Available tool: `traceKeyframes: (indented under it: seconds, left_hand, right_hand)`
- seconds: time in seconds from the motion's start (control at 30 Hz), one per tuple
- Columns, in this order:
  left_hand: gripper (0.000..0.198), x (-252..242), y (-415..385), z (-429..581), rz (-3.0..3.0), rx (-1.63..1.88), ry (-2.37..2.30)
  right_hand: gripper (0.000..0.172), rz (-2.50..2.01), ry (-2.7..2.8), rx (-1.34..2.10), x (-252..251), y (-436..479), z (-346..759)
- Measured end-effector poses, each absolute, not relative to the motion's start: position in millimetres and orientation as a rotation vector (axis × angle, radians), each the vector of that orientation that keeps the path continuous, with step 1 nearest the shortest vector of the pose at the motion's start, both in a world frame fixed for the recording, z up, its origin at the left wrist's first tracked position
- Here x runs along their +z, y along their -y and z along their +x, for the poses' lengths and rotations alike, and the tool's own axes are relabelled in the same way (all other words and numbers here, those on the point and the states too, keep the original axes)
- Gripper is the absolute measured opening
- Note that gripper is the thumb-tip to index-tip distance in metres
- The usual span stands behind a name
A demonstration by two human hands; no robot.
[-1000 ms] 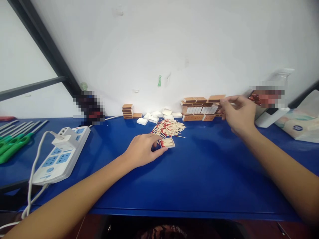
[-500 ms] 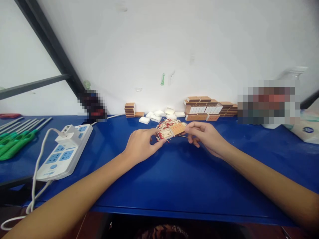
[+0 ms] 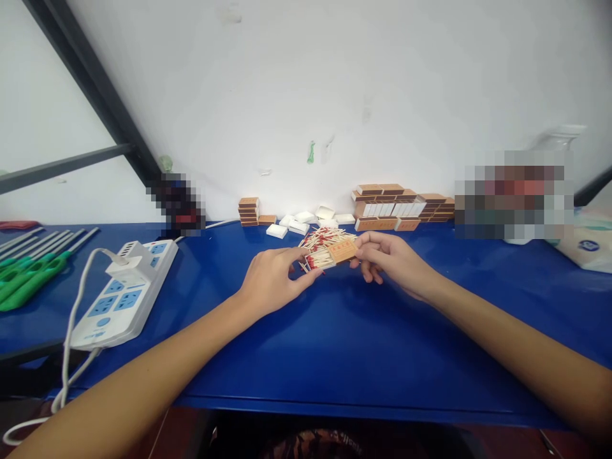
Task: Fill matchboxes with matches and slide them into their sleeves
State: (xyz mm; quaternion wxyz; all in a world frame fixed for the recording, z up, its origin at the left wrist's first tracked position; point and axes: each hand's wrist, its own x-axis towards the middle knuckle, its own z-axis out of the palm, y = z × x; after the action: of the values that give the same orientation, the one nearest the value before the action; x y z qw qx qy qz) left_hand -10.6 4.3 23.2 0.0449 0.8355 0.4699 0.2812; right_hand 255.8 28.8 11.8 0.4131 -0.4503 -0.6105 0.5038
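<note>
My left hand (image 3: 275, 277) pinches the outer end of a white matchbox tray (image 3: 329, 267) full of red-tipped matches (image 3: 319, 261). Between the thumb and fingers of my right hand (image 3: 385, 255) is the tan matchbox sleeve (image 3: 343, 250). The tray's right end sits inside the sleeve, while its left part sticks out with matches showing. Just behind lies a loose heap of matches (image 3: 329, 237), partly hidden by the box. White empty trays (image 3: 299, 227) lie beyond the heap.
Stacked matchboxes (image 3: 389, 207) stand against the wall, with a smaller stack (image 3: 248, 211) further left. A white power strip (image 3: 129, 299) with a cable and green-handled tools (image 3: 33, 277) are on the left of the blue table (image 3: 335, 357). A plastic packet (image 3: 586, 242) lies right.
The sleeve and tray are now lined up, with the tray's end inside the sleeve. Both hands have stayed in nearly the same place.
</note>
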Motion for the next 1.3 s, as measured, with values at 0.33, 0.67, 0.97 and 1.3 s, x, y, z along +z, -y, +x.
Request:
traceKeyframes:
  seconds: [0.33, 0.67, 0.97, 1.3]
  left_hand:
    - [0.045, 19, -8, -13, 2.490, 0.963, -1.312]
    - [0.049, 11, -10, -12, 2.347, 0.972, -1.173]
    - [0.037, 50, -56, -44, 2.677, 0.824, -1.442]
    - [0.030, 102, -151, -119, 2.752, 0.692, -1.857]
  right_hand:
    - [0.046, -1.062, 1.681, 1.276, 19, -13, 245]
    - [0.071, -1.044, 1.893, 1.190, 9, 26, 218]
    - [0.054, -1.081, 2.122, 0.625, 6, 1, 237]
    - [0.027, -1.071, 2.199, 0.423, 7, -8, 249]
